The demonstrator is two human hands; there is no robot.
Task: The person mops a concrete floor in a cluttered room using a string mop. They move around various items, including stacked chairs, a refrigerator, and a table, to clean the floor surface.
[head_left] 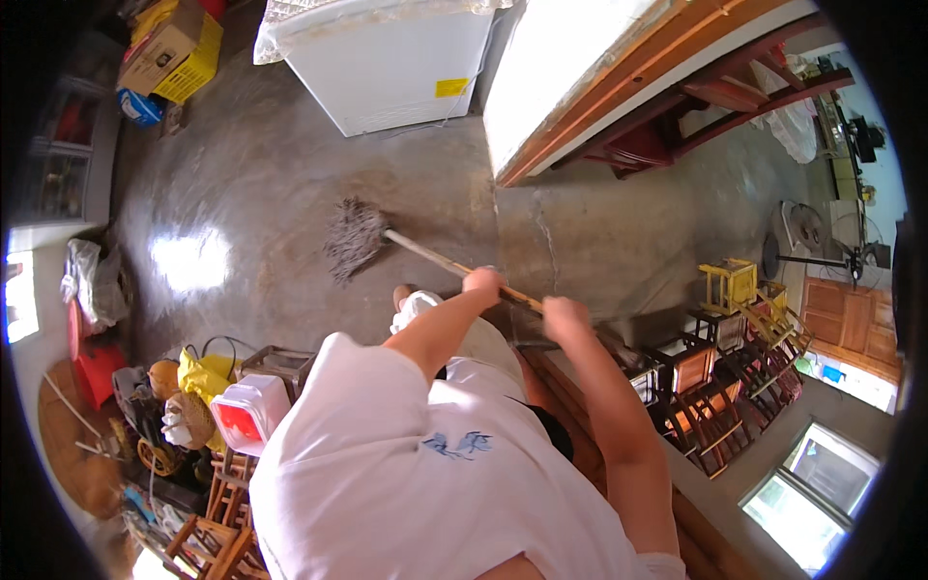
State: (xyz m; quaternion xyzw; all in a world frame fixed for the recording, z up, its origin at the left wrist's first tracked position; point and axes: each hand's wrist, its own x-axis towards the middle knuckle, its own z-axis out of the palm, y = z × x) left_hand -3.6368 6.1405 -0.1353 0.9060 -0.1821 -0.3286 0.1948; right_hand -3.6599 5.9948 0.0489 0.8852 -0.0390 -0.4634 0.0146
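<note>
Both hands clenched on the mop handle (454, 264), left hand (480, 283) ahead of right hand (564, 314). Best keeping the mop head (353, 237) flat on the wet floor (242, 184), long even strokes

The mop head (354, 238) lies on the floor (242, 184) ahead, chest freezer (387, 68) beyond it, stacked chairs (735, 358) right.

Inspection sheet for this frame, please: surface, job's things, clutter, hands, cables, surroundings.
Surface: grey concrete floor, glare patch.
Job's things: mop, head on the floor, handle slanting to the hands.
Clutter: stacked stools right; bags and baskets left; yellow crate.
Hands: left hand and right hand, both shut on the handle.
Cables: black cord by the yellow bag.
Surroundings: white freezer, wooden bench, fan.
</note>
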